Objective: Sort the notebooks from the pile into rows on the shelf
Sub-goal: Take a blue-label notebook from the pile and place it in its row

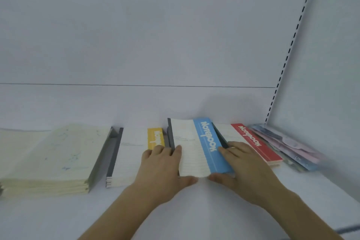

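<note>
Both hands are sitting on the blue notebook (202,148), which is lying flat on the white shelf (194,210), mid-right.

Left hand (161,165): palm down over the notebook's left edge, fingers loosely spread and pointing back, thumb lying along the near edge. It's also covering the gap between the blue one and the yellow notebook (136,154) just to its left. Not pinching anything; looks like it's pressing or squaring the edge.

Right hand (243,163): palm down at the right edge of the blue notebook, fingers together and reaching onto the blue band, thumb tucked at the near corner, almost meeting the left thumb. It's partly overlapping the red notebook (255,142) next door. Can't tell whether the fingertips are curling under the cover.

The row is running left to right: cream stack (48,160) at far left with a grey spine showing, then yellow, blue, red, all flat with dark spines to the left. Blue is sitting just beside both neighbours; its right edge seems to be overlapping red, hard to confirm under the hand.

Far right, a loose pile (288,148) of pastel blue-and-pink notebooks is fanning out against the shelf's side wall (331,84), blurred.
</note>
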`<state>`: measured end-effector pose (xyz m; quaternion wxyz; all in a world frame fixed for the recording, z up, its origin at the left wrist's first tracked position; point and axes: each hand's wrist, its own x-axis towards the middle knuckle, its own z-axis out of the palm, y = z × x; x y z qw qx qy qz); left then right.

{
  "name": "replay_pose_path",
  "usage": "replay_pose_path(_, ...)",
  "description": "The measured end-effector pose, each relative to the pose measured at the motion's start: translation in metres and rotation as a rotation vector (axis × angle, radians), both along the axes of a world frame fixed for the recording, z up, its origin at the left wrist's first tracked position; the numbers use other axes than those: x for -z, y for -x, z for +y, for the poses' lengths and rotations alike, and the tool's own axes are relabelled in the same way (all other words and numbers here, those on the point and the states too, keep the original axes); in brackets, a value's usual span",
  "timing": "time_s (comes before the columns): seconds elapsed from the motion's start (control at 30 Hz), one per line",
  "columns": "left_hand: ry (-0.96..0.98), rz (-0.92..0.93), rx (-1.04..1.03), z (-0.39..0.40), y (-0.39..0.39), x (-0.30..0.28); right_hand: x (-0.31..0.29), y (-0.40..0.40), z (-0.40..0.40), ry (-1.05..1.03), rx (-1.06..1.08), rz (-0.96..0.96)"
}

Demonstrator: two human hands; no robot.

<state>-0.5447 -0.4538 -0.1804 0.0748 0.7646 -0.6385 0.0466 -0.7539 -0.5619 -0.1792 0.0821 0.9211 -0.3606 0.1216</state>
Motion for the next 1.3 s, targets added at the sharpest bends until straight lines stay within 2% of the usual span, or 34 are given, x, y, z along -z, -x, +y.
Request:
replay_pose_path(0.17,-0.134,-0.048,-0.105,-0.013,0.001,0.007,0.013,-0.004,-0.035,0.063,-0.115,0.073)
replay_pose_path(0.33,-0.105,-0.065,-0.138,-0.018,0.003,0.009,0.016,-0.005,-0.048,0.097,-0.169,0.045)
replay_pose_path(0.73,-0.171,-0.078,-0.028,-0.027,-0.009,0.000,0.000,-0.005,-0.056,0.080,-0.228,0.130)
replay_pose_path(0.97,-0.216,-0.060,-0.034,-0.033,-0.009,-0.002,-0.002,-0.008,-0.064,0.025,-0.260,0.209)
replay_pose_path(1.1,-0.248,-0.094,-0.042,-0.035,-0.006,-0.004,-0.003,-0.009,-0.069,-0.002,-0.296,0.201)
replay_pose_path(1.3,-0.244,-0.038,-0.042,-0.039,-0.006,-0.005,-0.001,-0.007,-0.075,0.012,-0.357,0.157)
